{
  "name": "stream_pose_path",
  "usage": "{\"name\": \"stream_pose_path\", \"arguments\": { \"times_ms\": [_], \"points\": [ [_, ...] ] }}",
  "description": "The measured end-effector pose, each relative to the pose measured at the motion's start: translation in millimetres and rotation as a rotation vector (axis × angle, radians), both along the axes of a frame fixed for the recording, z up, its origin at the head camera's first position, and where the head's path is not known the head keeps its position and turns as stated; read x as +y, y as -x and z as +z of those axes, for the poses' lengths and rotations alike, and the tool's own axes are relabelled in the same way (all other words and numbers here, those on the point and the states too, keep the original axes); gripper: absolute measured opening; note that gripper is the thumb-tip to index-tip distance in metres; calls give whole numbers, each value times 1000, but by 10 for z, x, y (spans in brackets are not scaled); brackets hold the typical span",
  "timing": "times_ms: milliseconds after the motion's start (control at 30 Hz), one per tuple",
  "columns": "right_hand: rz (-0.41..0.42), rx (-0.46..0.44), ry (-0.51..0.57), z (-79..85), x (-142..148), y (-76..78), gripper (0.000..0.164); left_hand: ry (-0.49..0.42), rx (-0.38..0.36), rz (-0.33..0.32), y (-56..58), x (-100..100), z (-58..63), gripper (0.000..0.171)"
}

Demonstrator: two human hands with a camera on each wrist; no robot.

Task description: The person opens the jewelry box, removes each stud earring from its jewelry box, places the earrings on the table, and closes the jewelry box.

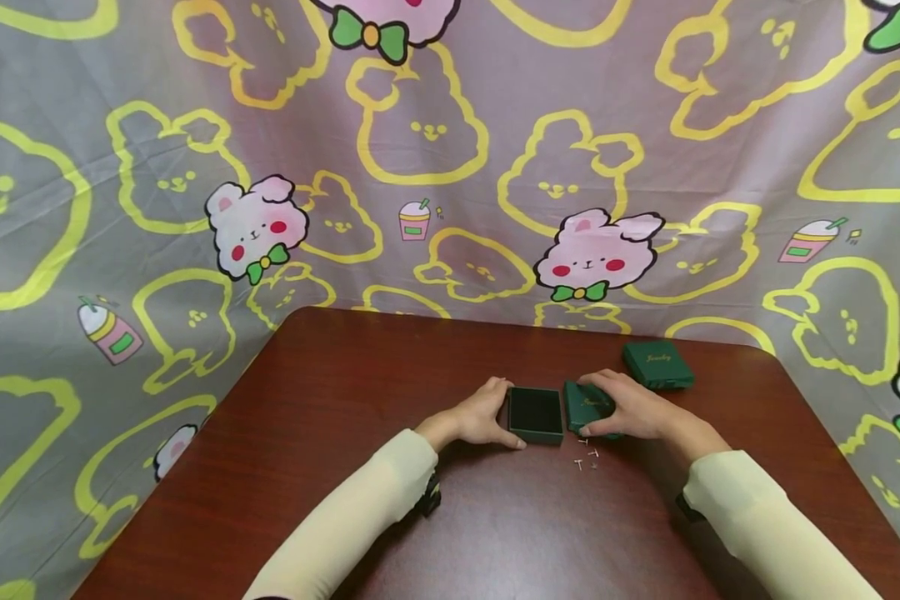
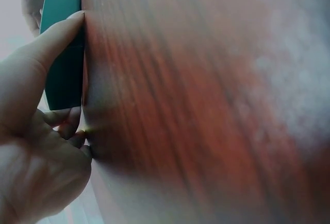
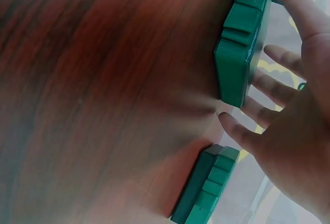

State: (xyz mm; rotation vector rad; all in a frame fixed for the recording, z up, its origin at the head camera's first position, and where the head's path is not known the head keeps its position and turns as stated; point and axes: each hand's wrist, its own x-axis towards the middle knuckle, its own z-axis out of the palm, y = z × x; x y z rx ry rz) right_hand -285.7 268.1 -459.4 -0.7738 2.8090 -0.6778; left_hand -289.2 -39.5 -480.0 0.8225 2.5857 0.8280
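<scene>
My left hand [image 1: 483, 414] holds the left side of an open, dark green jewelry box base [image 1: 536, 438], thumb at its near corner and fingers at the far one. The base has a black inside and lies on the table. Just right of it, my right hand [image 1: 633, 406] spans a green box lid [image 1: 581, 400] with gold lettering, thumb on the near edge and fingers across the far edge. In the right wrist view a bow shows on the lid [image 3: 237, 54]. Several small silvery T-shaped pieces [image 1: 579, 464] lie in front of the lid.
A second green jewelry box [image 1: 657, 364], closed and with gold lettering, stands at the back right of the brown wooden table [image 1: 390, 367]. Behind the table hangs a grey cloth [image 1: 450, 200] printed with cartoon bears and rabbits.
</scene>
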Motion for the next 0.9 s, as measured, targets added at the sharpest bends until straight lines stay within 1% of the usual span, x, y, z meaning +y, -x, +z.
{"name": "stream_pose_path", "arguments": {
  "times_ms": [200, 367, 533, 667, 900],
  "points": [
    [11, 45, -35, -19, 1, 21, 84, -1, 6, 1, -3, 3, -4, 103],
    [-10, 76, -58, 8, 8, 15, 83, 3, -2, -3, -11, 5, -14, 104],
    [-30, 86, -42, 108, 5, 15, 87, 4, -10, -5, -8, 4, -14, 103],
    [-38, 106, -31, 202, -26, 9, 87, 1, 6, -7, 3, 7, -11, 100],
    [-15, 131, -13, 329, -187, -36, 85, 7, 18, -7, 17, 17, -3, 100]
  ]
}}
